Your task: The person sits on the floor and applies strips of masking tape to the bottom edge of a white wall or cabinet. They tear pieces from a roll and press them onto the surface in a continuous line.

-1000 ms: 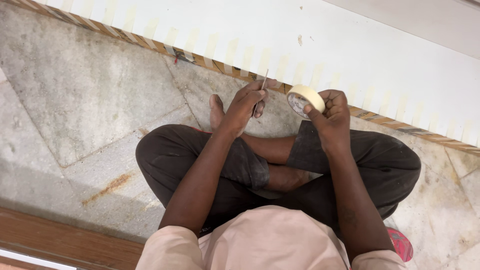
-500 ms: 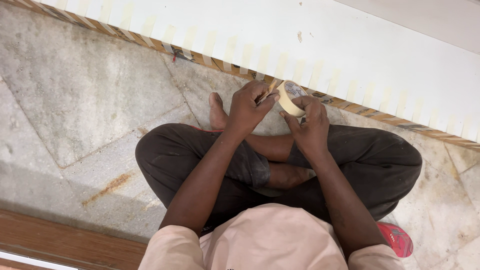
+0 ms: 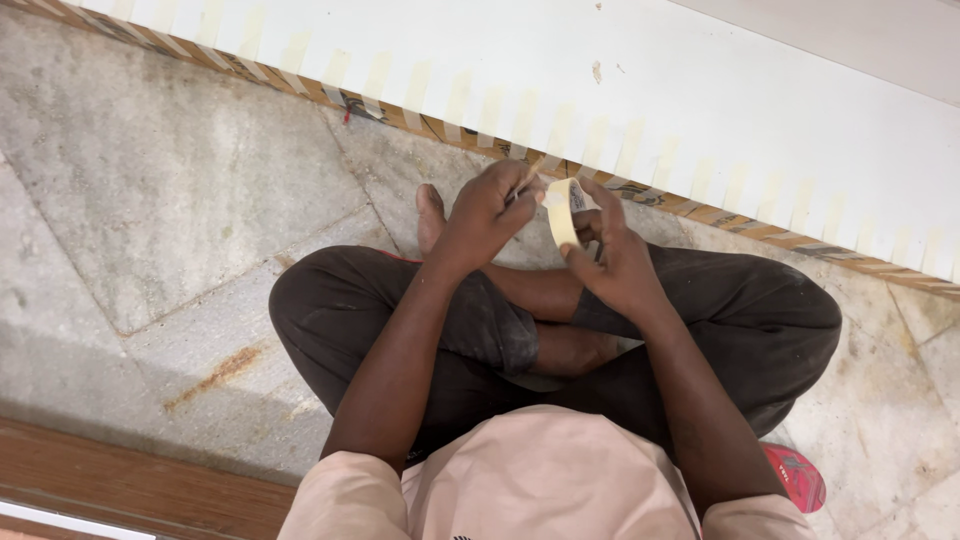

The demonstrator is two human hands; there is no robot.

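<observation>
I sit cross-legged on a stone floor. My right hand grips a roll of pale masking tape, held on edge in front of me. My left hand meets the roll at its upper left, fingers pinched at the tape's end; a thin tool seems to be in that hand but is mostly hidden. Both hands hover above my knees, close to a white board that carries several short strips of tape along its lower edge.
A patterned brown strip runs under the white board. My bare foot points toward it. A red sandal lies by my right hip. A wooden threshold borders the floor at the lower left.
My hands have come together: the right hand brought the tape roll leftward and turned it on edge, and the left hand now pinches at the roll.
</observation>
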